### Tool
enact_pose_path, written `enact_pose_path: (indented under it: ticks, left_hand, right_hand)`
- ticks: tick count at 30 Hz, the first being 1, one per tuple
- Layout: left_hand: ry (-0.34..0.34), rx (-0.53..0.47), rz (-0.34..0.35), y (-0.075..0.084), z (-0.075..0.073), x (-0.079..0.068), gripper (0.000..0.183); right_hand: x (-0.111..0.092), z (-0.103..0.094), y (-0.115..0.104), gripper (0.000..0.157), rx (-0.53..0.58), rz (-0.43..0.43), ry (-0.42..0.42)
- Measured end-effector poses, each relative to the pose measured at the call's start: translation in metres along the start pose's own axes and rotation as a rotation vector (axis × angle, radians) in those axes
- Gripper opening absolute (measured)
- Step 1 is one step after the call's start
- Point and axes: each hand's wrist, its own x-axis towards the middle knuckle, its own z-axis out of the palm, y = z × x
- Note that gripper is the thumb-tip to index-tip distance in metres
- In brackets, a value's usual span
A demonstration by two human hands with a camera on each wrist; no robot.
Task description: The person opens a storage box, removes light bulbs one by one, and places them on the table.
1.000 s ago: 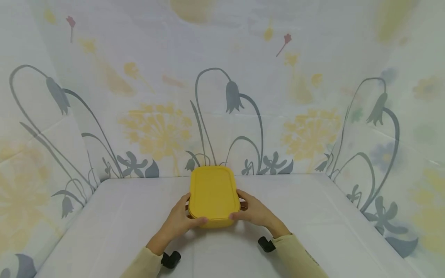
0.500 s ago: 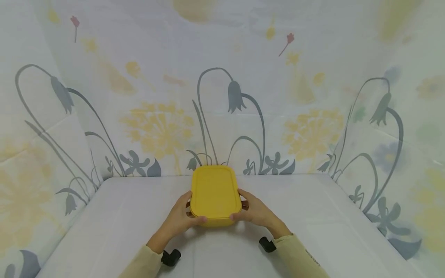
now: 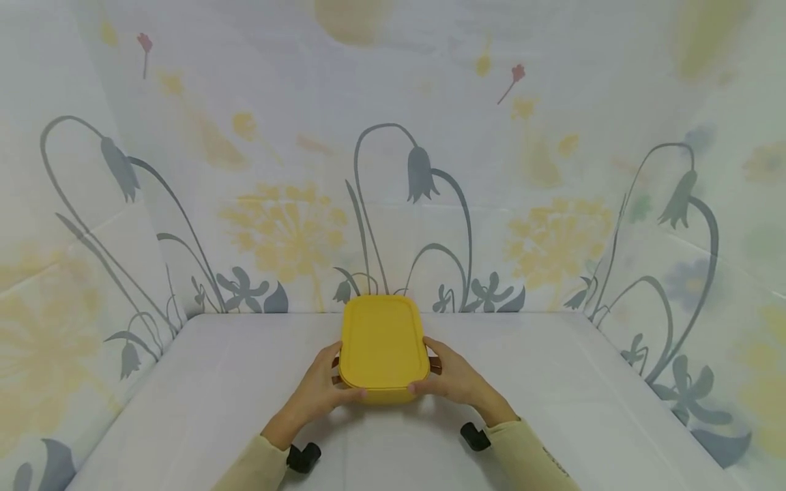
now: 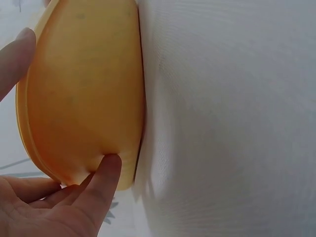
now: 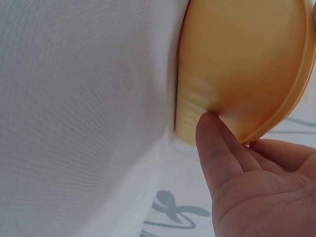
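Note:
A yellow lidded food container (image 3: pixel 385 341) sits on the white table, lid on top. My left hand (image 3: pixel 319 385) grips its near left corner, thumb on the front by the rim and fingers along the left side. My right hand (image 3: pixel 453 374) holds the near right corner the same way. In the left wrist view, fingers of the left hand (image 4: pixel 64 210) touch the container's side wall (image 4: pixel 89 89), its base against the white cloth. The right wrist view has the right hand's (image 5: pixel 261 187) fingertips against the opposite side (image 5: pixel 242 59).
White cloth covers the table (image 3: pixel 552 395). Behind it and at both sides hangs a pale curtain (image 3: pixel 393 82) printed with grey and yellow flowers. Black wrist cameras (image 3: pixel 303 458) sit below both hands, by the light sleeves (image 3: pixel 531 457).
The head view has shifted slightly, so the whole scene sits a little further right. Both hands keep the same hold on the container, which stays in place on the table.

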Motion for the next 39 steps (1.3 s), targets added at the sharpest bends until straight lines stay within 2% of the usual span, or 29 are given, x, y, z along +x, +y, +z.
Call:
enact_pose_path:
  ticks: [4, 12, 17, 22, 26, 29, 33, 39]
  left_hand:
    - [-0.004, -0.025, -0.007, 0.008, -0.002, -0.003, 0.1]
    - [0.043, 0.007, -0.003, -0.022, 0.007, 0.008, 0.102]
    - [0.055, -0.002, -0.001, -0.026, 0.008, 0.01, 0.104]
    - [0.057, 0.0, -0.007, -0.018, 0.007, 0.007, 0.101]
    - [0.051, -0.021, -0.009, -0.001, 0.004, -0.001, 0.098]
    - [0.039, -0.024, -0.007, 0.009, 0.002, -0.005, 0.096]
    - [0.027, -0.013, -0.002, 0.011, 0.001, -0.006, 0.096]
    - [0.032, 0.0, 0.009, 0.01, 0.002, -0.004, 0.095]
  right_hand:
    - [0.0, 0.0, 0.0, 0.096, -0.004, 0.007, 0.005]
    - [0.0, -0.001, 0.001, 0.096, -0.01, -0.006, 0.008]
    - [0.001, -0.001, 0.002, 0.097, -0.018, -0.005, 0.001]
    - [0.001, -0.001, 0.002, 0.096, -0.024, -0.003, 0.01]
    - [0.001, 0.001, 0.004, 0.096, -0.026, -0.007, 0.019]
    - [0.005, 0.003, 0.014, 0.097, -0.032, 0.001, 0.033]
    - [0.011, 0.005, 0.03, 0.1, -0.064, 0.016, 0.054]
    - [0.01, 0.003, 0.026, 0.1, -0.074, 0.02, 0.054]
